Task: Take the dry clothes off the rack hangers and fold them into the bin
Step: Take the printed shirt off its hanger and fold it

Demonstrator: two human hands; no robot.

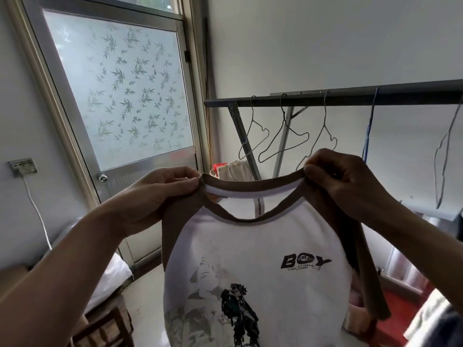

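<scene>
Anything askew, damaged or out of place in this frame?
Little stands out. The white T-shirt hangs straight between the left hand and right hand, both pinching its brown collar. The empty wire hangers hang at mixed angles on the rack bar.

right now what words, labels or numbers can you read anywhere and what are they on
"BOY": black print on the chest of the white and brown t-shirt held up by the left hand and right hand.
Small line under "BOY": too blurred to read.
Neck tag inside the collar: too small to read.
</scene>
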